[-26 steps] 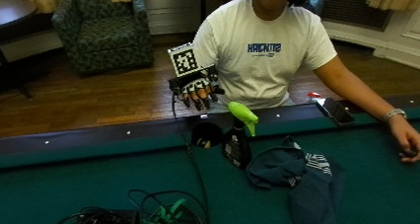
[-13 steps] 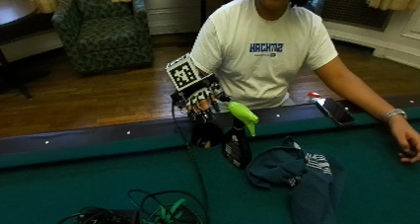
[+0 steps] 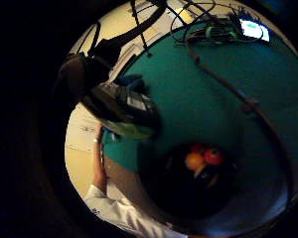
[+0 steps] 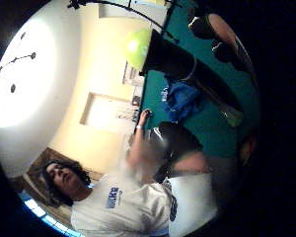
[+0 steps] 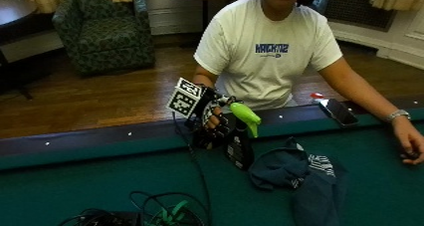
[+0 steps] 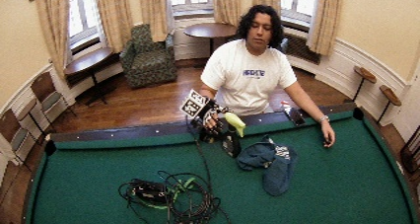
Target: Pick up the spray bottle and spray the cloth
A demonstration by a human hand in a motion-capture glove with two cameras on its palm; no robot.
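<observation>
Near edge of the green felt pool table (image 5: 99,186): tangle of black and green cables (image 5: 152,217) on the cloth surface. Mid-table, crumpled dark blue fabric cloth (image 5: 301,173) with a striped patch lies in a soft heap on the felt, just beside the dark plastic spray bottle with lime-green trigger head (image 5: 242,136). Bottle stands upright on the felt near the far rail, nozzle toward the cloth. Black-gloved right hand (image 5: 213,126) sits right against the bottle's side below the green head, fingers pointing down and loosely curved; cannot tell if they actually wrap the bottle or just hang beside it. Thumb-side palm view shows the bottle's dark tapered body and rounded green top (image 4: 138,47) close to the palm. Little-finger-side palm view shows round coloured pool balls (image 3: 201,158) in a dark pocket. Farther: flat black phone (image 5: 339,111) on the wooden rail, bare left hand (image 5: 411,145) resting on the felt
</observation>
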